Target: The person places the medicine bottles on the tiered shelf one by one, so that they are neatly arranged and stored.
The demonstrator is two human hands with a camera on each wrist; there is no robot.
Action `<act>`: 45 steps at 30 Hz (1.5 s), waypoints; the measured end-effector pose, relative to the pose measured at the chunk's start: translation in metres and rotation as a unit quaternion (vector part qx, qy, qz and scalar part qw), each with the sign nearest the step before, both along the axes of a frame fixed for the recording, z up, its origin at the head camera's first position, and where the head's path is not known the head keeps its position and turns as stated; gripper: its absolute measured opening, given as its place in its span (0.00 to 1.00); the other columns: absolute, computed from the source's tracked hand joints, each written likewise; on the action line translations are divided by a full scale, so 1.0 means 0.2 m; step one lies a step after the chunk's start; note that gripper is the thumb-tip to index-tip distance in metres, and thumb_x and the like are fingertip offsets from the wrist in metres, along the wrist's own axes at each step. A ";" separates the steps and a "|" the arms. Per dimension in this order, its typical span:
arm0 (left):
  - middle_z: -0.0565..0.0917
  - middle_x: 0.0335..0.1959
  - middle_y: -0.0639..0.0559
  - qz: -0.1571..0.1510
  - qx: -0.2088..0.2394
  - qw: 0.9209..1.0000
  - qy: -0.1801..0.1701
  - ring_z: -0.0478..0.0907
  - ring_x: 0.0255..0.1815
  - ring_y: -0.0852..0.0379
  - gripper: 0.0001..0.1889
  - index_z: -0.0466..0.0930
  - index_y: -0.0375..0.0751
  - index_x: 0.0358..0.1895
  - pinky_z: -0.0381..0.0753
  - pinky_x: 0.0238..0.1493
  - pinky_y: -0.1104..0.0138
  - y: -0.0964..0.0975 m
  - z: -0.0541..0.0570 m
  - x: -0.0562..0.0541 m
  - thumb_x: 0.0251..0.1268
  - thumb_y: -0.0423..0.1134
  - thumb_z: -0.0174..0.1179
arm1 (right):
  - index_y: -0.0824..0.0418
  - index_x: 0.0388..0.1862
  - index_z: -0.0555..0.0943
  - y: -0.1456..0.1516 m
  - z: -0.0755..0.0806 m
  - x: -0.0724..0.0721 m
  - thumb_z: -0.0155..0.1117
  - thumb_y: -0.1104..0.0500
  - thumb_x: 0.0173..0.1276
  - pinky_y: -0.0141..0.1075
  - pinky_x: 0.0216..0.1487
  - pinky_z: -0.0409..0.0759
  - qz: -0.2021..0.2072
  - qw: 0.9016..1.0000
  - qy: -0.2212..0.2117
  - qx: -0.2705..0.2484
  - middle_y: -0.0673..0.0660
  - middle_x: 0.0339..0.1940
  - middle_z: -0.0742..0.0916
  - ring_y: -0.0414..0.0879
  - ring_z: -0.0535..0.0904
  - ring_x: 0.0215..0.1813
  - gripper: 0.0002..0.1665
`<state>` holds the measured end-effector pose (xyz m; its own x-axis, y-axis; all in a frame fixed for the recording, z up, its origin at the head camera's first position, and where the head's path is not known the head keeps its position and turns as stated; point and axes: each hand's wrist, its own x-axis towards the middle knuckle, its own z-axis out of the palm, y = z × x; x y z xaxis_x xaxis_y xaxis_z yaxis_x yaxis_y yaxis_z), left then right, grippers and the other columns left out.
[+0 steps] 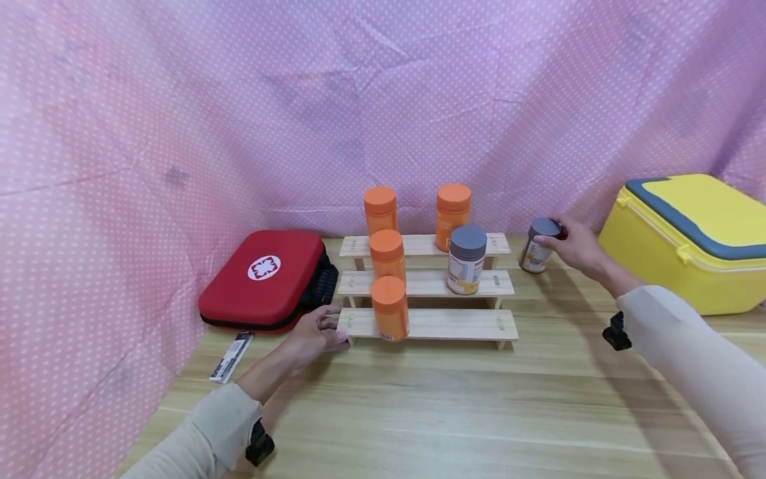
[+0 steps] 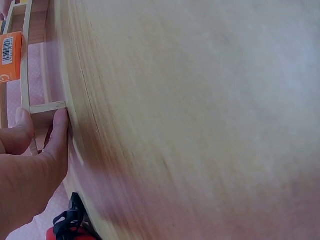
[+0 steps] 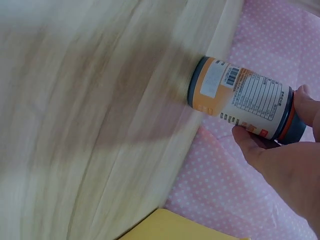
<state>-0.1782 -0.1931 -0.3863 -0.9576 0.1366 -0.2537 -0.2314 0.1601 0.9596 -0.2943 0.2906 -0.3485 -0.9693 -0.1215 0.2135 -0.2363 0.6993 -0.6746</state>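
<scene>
A three-step wooden rack (image 1: pixel 449 324) stands on the table. My left hand (image 1: pixel 314 336) grips the left end of its lowest step; the left wrist view shows the thumb by the plank and a finger against the end support (image 2: pixel 47 107). My right hand (image 1: pixel 577 249) holds a grey-lidded jar (image 1: pixel 536 256) near its lid, to the right of the rack. A label with a barcode shows on this jar (image 3: pixel 240 95) in the right wrist view; whether its base touches the table, I cannot tell. On the middle step's right side is another grey-lidded jar (image 1: pixel 465 269).
Several orange jars stand on the rack, including one on the lowest step (image 1: pixel 390 316) and one at top right (image 1: pixel 453 216). A red first-aid case (image 1: pixel 263 273) and a small flat packet (image 1: pixel 231 358) lie left. A yellow cooler box (image 1: pixel 670 259) stands right.
</scene>
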 end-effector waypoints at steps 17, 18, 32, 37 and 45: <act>0.76 0.49 0.32 0.000 0.004 1.000 0.003 0.80 0.43 0.51 0.29 0.60 0.28 0.65 0.83 0.49 0.53 0.00 -0.02 -0.01 0.60 0.15 0.53 | 0.71 0.61 0.70 0.06 0.05 0.32 0.65 0.61 0.66 0.17 0.34 0.76 0.048 0.998 0.036 -0.023 0.69 0.48 0.80 0.23 0.73 0.39 0.28; 0.76 0.49 0.32 0.000 0.004 1.000 0.003 0.79 0.43 0.51 0.29 0.60 0.28 0.65 0.83 0.49 0.53 -0.01 -0.02 -0.01 0.60 0.15 0.53 | 0.71 0.60 0.70 0.06 0.05 0.34 0.66 0.62 0.66 0.18 0.34 0.76 0.047 0.998 0.037 -0.023 0.68 0.47 0.80 0.23 0.74 0.39 0.27; 0.76 0.49 0.32 -0.005 0.005 1.000 -0.002 0.80 0.42 0.51 0.28 0.60 0.28 0.65 0.83 0.49 0.53 -0.01 -0.01 -0.01 0.61 0.16 0.54 | 0.65 0.63 0.71 0.10 0.11 0.59 0.68 0.61 0.64 0.18 0.36 0.79 0.044 0.998 0.040 -0.023 0.44 0.45 0.80 0.23 0.76 0.42 0.30; 0.76 0.47 0.33 -0.009 0.009 1.000 0.003 0.80 0.40 0.51 0.28 0.59 0.27 0.65 0.83 0.48 0.53 -0.01 -0.02 0.00 0.61 0.16 0.54 | 0.66 0.64 0.70 0.09 0.14 0.66 0.68 0.62 0.63 0.18 0.36 0.78 0.048 0.998 0.042 -0.022 0.35 0.44 0.79 0.23 0.76 0.42 0.31; 0.76 0.48 0.33 -0.010 0.004 1.000 0.006 0.80 0.41 0.52 0.29 0.60 0.28 0.65 0.84 0.48 0.54 -0.01 -0.02 -0.01 0.61 0.16 0.54 | 0.63 0.64 0.71 0.00 0.23 0.76 0.69 0.64 0.62 0.18 0.38 0.79 0.058 0.997 0.043 -0.034 0.37 0.45 0.80 0.25 0.78 0.44 0.32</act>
<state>-0.1795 -0.1953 -0.3897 -0.9575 0.1571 -0.2418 -0.2177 0.1560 0.9635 -0.1413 0.2900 -0.3034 -0.9275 -0.2143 0.3064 -0.3716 0.6180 -0.6928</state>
